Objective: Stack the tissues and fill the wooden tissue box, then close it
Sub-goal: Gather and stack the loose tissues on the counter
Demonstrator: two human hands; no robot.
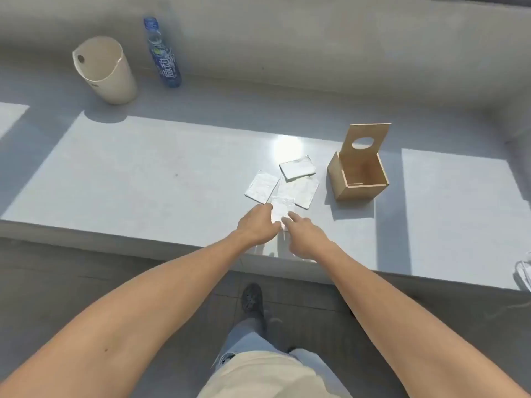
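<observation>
Step in hand: gathering, by my reading; nothing is stacked yet and the box is unfilled.
Tissues: four folded white tissues lie loosely overlapped on the desk, centre of the frame, just left of the box.
Left hand: fingers loosely extended, released, tips at the nearest tissue's left edge; grasping nothing.
Right hand: spread, released, fingertips at the same tissue's lower edge.
Next move: likely calls for sliding the sheets together, squaring their edges into one pile, then lifting it rightward.
Wooden tissue box: right of centre, interior appears empty.
Lid: upright behind the box, oval slot showing.
Bin: upper left, cream; no contents visible.
Bottle: blue-labelled, beside the bin.
</observation>
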